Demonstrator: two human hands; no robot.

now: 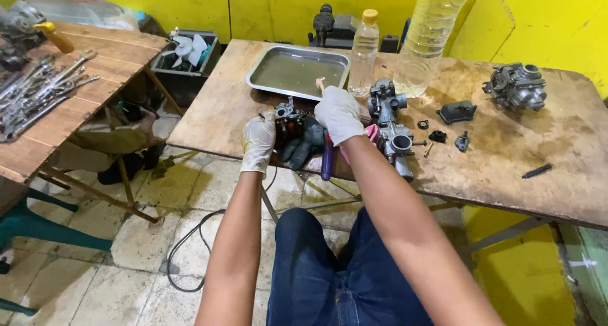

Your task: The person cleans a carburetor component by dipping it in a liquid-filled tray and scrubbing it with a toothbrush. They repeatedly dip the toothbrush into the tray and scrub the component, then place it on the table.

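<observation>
Both my hands wear thin white gloves. My left hand (258, 139) grips a small metal carburettor (286, 112) at the near edge of the wooden table (506, 155). My right hand (340, 112) is closed around a thin stick-like tool (320, 83) whose pale tip sticks up above the fist, close beside the carburettor. A dark glove or rag (303, 142) lies under the carburettor. A screwdriver with a purple handle (327, 158) and a pink object (371, 133) lie just below my right hand.
A metal tray of murky liquid (297, 71), a small plastic bottle (363, 52) and a big clear bottle (430, 35) stand behind. Two more carburettors (392, 126) (517, 85) and small dark parts (456, 112) lie to the right. Spanners (38, 92) cover the left bench.
</observation>
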